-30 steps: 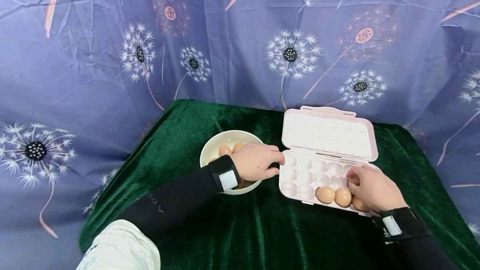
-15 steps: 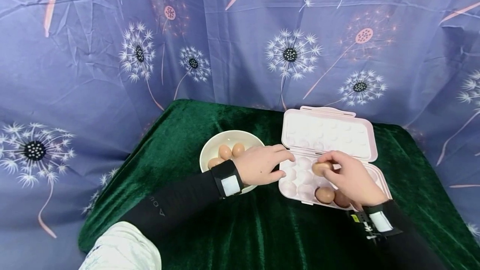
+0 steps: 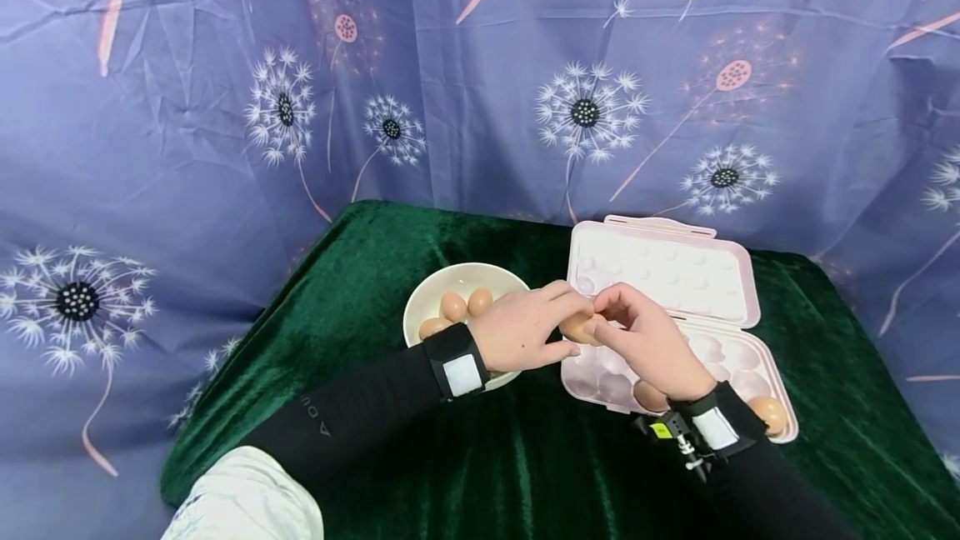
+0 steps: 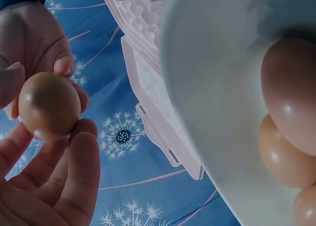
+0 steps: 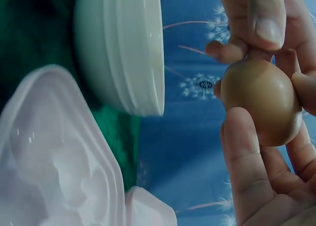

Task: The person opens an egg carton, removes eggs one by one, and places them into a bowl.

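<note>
A brown egg (image 3: 577, 328) is held between both hands over the left part of a pink egg carton (image 3: 615, 390). My right hand (image 3: 648, 344) pinches it between thumb and fingers from the right. From the left, my left hand (image 3: 525, 330) has its fingers and thumb around the same egg (image 4: 49, 106). In the right wrist view, fingertips of both hands meet on the egg (image 5: 261, 102). Below the right hand, one egg (image 3: 649, 397) sits in the carton's front row, and another egg (image 3: 768, 415) fills the front right corner cup.
Under the left forearm stands a cream bowl (image 3: 422, 294) with several brown eggs (image 3: 453, 307). The carton's lid (image 3: 667, 269) lies folded back behind its cups. A dark green velvet cloth (image 3: 375, 248) covers the table, with a dandelion-print curtain (image 3: 487, 90) behind.
My right hand has lifted an egg from the carton and carried it left to my left hand. The left fingers, earlier holding nothing, are now around that egg too.
</note>
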The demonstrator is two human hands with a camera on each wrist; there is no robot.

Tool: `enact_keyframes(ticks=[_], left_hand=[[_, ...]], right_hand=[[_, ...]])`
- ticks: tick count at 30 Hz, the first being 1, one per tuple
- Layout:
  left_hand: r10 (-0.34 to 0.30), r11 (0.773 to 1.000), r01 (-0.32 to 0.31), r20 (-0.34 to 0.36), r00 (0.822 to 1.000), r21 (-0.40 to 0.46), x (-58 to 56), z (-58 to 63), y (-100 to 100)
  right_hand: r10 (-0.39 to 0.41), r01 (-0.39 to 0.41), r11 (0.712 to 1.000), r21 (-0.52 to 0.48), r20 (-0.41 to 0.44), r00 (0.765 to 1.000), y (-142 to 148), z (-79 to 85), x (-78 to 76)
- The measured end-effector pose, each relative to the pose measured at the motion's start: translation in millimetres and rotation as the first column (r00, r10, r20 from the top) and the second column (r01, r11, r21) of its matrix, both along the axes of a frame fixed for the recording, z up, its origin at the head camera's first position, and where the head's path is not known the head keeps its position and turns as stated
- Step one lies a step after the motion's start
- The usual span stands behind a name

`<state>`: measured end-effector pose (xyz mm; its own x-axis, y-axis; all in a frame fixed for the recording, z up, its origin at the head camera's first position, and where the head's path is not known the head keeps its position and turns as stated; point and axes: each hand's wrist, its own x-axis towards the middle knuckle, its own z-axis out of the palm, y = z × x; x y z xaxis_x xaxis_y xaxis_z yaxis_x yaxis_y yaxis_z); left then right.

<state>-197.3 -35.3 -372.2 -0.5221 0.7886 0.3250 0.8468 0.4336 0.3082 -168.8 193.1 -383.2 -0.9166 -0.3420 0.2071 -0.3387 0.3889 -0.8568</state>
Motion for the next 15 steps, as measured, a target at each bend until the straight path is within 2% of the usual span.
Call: enact_keyframes(ticks=[3, 8, 15], left_hand=[[-0.005, 1.000, 0.005, -0.006, 1.000, 0.012, 0.5, 0.5, 0], [-0.009, 1.000, 0.009, -0.003, 1.000, 0.009, 0.0, 3.2, -1], [-0.006, 0.998, 0.007, 0.014, 1.000, -0.061, -2.1, 6.1, -7]], right_hand=[[0.016, -0.013, 0.998, -0.054, 0.052, 0.999, -3, -1.2, 0.5], [0.015, -0.009, 0.996, -0.084, 0.065, 0.998, -9, -3.0, 0.3], [0.087, -0.063, 0.981, -0.183, 0.127, 0.988, -13, -6.7, 2.1]])
